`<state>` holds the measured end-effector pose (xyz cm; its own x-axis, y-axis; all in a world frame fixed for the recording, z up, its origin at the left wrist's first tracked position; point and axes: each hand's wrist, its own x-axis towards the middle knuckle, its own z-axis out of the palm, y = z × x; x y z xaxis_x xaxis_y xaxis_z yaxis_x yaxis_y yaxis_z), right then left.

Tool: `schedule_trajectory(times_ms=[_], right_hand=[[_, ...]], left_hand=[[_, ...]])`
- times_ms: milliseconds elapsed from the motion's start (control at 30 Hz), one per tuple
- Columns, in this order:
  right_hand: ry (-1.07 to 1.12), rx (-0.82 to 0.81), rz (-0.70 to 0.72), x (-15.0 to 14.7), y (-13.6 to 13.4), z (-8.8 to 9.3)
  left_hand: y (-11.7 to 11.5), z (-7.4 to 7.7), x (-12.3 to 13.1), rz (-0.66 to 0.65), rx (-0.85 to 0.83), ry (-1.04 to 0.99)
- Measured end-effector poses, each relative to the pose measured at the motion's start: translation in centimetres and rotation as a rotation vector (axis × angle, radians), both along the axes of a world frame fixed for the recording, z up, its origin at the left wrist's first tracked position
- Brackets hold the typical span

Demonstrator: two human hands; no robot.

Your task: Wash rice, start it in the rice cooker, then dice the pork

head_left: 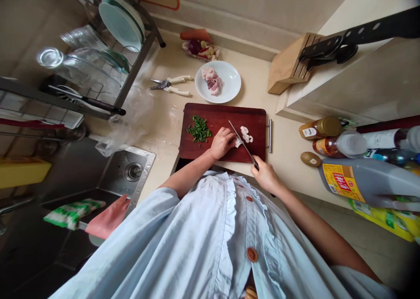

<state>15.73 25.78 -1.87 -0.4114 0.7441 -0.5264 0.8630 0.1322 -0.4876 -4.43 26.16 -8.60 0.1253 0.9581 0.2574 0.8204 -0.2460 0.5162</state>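
Observation:
A dark red-brown cutting board (216, 115) with a metal handle lies in front of me. My right hand (265, 174) is wrapped round the handle of a kitchen knife (242, 141), its blade slanting across the board. Beside the blade, my left hand (223, 143) has its fingers curled down on a small piece of pale raw meat (237, 142). Several cut meat slices (246, 135) lie to the right of the blade. Chopped green pieces (199, 129) form a pile on the board's left part. Beyond it stands a white plate (231, 82) with pink raw meat (214, 82).
White-handled kitchen shears (171, 85) lie left of the plate. A knife block (292, 62) stands at the back right. Several bottles and jars, including a large jug (370, 181), line the right side. The sink (114, 172) and dish rack (138, 67) are on the left.

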Motion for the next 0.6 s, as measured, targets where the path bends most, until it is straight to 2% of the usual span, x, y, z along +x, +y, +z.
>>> schedule_trajectory(times_ms=[100,233,300,400,500,600], right_hand=[[0.005,0.008,-0.013,0.5,0.1,-0.1],[0.117,-0.009,-0.038,-0.6,2.4,-0.4],[0.162,-0.025,-0.076,-0.2,3.0,0.1],[0.197,0.025,-0.095,1.3,2.3,1.5],[0.188,0.063,-0.057,2.5,0.9,3.1],[0.112,0.033,-0.003,3.0,-0.1,3.8]], left_hand=[[0.1,-0.1,0.0,0.027,0.008,-0.013],[-0.4,0.3,0.2,0.160,0.074,-0.109],[-0.8,0.6,0.4,0.127,0.103,-0.150],[-1.2,0.8,0.7,0.029,0.095,-0.164],[-1.1,0.7,1.0,0.000,0.068,-0.138],[-0.8,0.7,1.1,-0.034,0.050,-0.091]])
